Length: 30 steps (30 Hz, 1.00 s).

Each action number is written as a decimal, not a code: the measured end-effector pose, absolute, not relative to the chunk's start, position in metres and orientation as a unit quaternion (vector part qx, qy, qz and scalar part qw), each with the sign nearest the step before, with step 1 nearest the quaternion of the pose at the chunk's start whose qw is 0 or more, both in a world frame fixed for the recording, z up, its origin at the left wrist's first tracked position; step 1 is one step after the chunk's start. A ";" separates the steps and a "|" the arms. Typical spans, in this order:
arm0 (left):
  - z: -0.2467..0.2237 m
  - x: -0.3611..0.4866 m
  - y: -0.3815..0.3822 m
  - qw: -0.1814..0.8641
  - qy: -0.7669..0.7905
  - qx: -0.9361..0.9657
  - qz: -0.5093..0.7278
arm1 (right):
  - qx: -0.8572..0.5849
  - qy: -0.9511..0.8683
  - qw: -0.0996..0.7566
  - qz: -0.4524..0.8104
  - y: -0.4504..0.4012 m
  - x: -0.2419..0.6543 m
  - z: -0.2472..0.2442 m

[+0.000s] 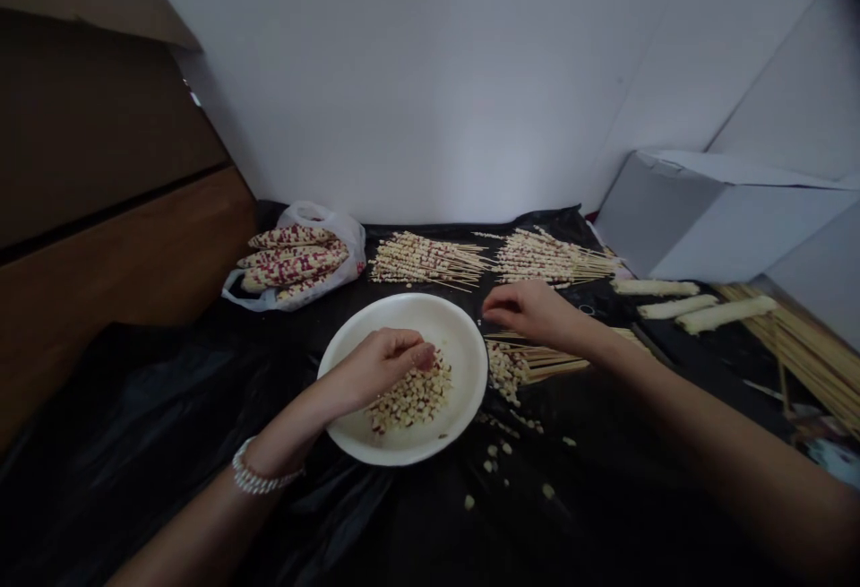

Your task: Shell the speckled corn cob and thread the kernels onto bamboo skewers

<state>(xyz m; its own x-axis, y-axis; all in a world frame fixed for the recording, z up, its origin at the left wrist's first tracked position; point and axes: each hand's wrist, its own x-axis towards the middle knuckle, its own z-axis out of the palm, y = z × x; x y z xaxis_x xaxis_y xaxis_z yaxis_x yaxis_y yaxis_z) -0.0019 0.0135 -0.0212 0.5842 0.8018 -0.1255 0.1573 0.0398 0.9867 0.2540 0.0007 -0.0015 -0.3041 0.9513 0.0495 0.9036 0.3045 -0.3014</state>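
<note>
Over the white bowl [463, 390], my left hand [380, 370] has its fingers pressed together. Whatever they may hold is too small to make out. Beneath it lie loose corn kernels [420, 397], cream and dark red. Just past the bowl's right rim, my right hand [530, 309] is closed in a pinch, with its grip's contents unclear. Below that hand are sticks threaded with kernels [511, 370], their bare ends pointing right. Two further bundles of kernel-covered sticks, a left one [423, 260] and a right one [551, 257], lie behind the bowl.
A plastic bag [349, 242] holds speckled corn cobs [296, 264] at the back left. Several stripped cobs [726, 314] and long bare sticks [806, 363] lie right. Stray kernels [494, 453] dot the black sheet [403, 524]. A white box [726, 220] stands back right.
</note>
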 end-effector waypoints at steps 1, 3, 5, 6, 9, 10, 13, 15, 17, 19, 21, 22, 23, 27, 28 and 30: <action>-0.022 -0.003 0.014 0.600 0.372 0.660 0.255 | -0.595 -0.793 0.092 0.095 0.000 0.262 -0.007; -0.022 -0.005 0.015 0.552 0.365 0.712 0.237 | -0.631 -0.772 0.045 0.063 -0.003 0.281 -0.022; -0.022 -0.008 0.016 0.519 0.361 0.738 0.237 | -0.661 -0.750 -0.001 0.030 -0.008 0.296 -0.038; -0.022 -0.009 0.017 0.505 0.360 0.748 0.237 | -0.668 -0.744 -0.022 0.019 -0.012 0.301 -0.046; -0.020 -0.015 0.019 0.464 0.366 0.773 0.231 | -0.672 -0.738 -0.063 -0.010 -0.020 0.306 -0.062; -0.020 -0.017 0.019 0.450 0.370 0.781 0.226 | -0.669 -0.740 -0.072 -0.016 -0.022 0.306 -0.065; -0.023 -0.023 0.022 0.427 0.368 0.801 0.202 | -0.658 -0.747 -0.092 -0.025 -0.024 0.305 -0.063; -0.029 -0.027 0.023 0.398 0.373 0.815 0.195 | -0.652 -0.751 -0.099 -0.028 -0.025 0.306 -0.057; -0.037 -0.030 0.023 0.346 0.378 0.837 0.194 | -0.649 -0.754 -0.097 -0.035 -0.026 0.307 -0.050; -0.043 -0.032 0.021 0.298 0.363 0.865 0.175 | -0.652 -0.751 -0.088 -0.047 -0.029 0.308 -0.043; -0.045 -0.033 0.017 0.266 0.335 0.891 0.152 | -0.657 -0.747 -0.079 -0.058 -0.034 0.307 -0.038; -0.044 -0.032 0.014 0.256 0.323 0.900 0.143 | -0.658 -0.747 -0.074 -0.061 -0.038 0.305 -0.037; -0.042 -0.031 0.011 0.248 0.316 0.906 0.135 | -0.657 -0.748 -0.069 -0.062 -0.041 0.303 -0.035; -0.035 -0.024 0.000 0.237 0.322 0.914 0.072 | -0.646 -0.760 -0.049 -0.057 -0.053 0.293 -0.033; -0.035 -0.022 -0.002 0.240 0.318 0.916 0.046 | -0.643 -0.763 -0.042 -0.055 -0.055 0.291 -0.032; -0.035 -0.019 -0.003 0.237 0.317 0.918 0.032 | -0.639 -0.767 -0.025 -0.056 -0.058 0.287 -0.028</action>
